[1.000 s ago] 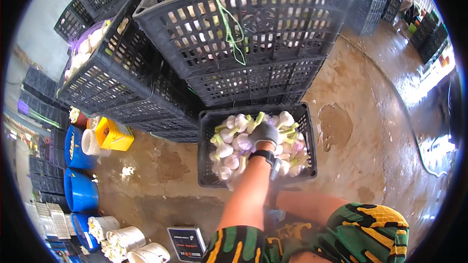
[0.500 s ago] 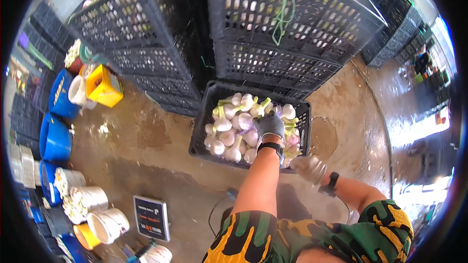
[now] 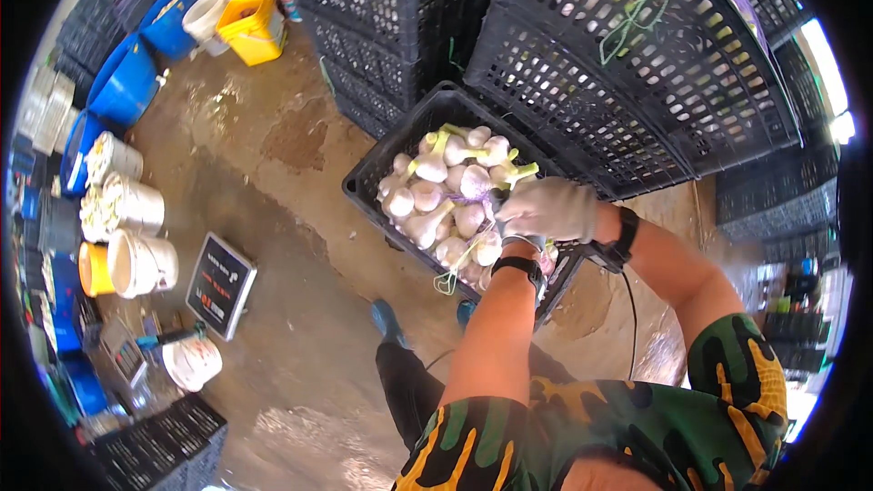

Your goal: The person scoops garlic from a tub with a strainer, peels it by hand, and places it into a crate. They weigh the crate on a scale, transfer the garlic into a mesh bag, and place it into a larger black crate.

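Observation:
Purplish-white garlic bulbs [image 3: 427,195] with cut green stems fill a black plastic crate [image 3: 364,184] on the floor before me. My right hand [image 3: 550,209], in a pale glove, reaches over the crate's right part. Its fingers are bent together near some purple netting [image 3: 486,205]; what they grip, if anything, is hidden. Beneath it lies my left hand [image 3: 526,242] in a grey glove, mostly covered, so its fingers do not show. A thin green string [image 3: 446,284] hangs over the crate's near edge.
Tall stacks of black crates [image 3: 600,82] stand right behind the crate. On the left are blue tubs [image 3: 123,82], a yellow bucket [image 3: 252,27] and white buckets [image 3: 143,264]. A dark display panel [image 3: 221,286] stands on the wet floor [image 3: 291,345]. A black cable [image 3: 634,318] hangs by my right arm.
My right hand has moved from outside the crate's near right corner to over my left hand. The view has turned, so the crate now sits slanted and the buckets show more fully.

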### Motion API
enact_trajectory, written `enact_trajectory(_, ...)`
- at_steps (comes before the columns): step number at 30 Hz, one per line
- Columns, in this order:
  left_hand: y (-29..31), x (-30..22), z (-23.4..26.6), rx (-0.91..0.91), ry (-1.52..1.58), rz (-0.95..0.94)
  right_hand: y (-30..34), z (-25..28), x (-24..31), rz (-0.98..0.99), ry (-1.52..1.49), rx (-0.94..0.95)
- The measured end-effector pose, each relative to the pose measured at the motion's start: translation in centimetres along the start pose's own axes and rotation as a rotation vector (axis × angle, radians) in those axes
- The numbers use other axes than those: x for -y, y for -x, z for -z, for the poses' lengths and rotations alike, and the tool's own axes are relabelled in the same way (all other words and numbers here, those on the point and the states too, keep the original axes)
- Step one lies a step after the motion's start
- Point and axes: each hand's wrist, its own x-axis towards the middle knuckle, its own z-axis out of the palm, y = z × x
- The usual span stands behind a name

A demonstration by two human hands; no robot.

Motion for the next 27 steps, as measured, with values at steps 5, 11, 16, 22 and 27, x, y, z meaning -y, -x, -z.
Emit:
enact_trajectory(5, -2.8, 5.5, 9.6, -0.079, -0.032, 0.032, -6.1, -5.2, 1.5, 0.346, 0.297, 0.285)
enact_trajectory(11, -6.2, 6.3, 14.4, 0.463, 0.385, -0.020, -9.4, -10.8, -1.3, 0.672, 0.694, 0.498)
enact_trajectory(16, -1.6, -1.6, 15.9, -0.227, -1.193, -0.536, -13.8, -8.0, 2.0, 0.038, -0.314, 0.429)
enact_trajectory(22, 0.5, 1.2, -3.0, -0.403, -0.101, 0.030, -8.6, -4.9, -3.0, -0.454, -0.669, 0.241)
enact_trajectory(27, 2.5, -1.4, -3.3, -0.329, -0.936, -0.033, -8.3, -7.0, 2.1, 0.101, 0.302, 0.446)
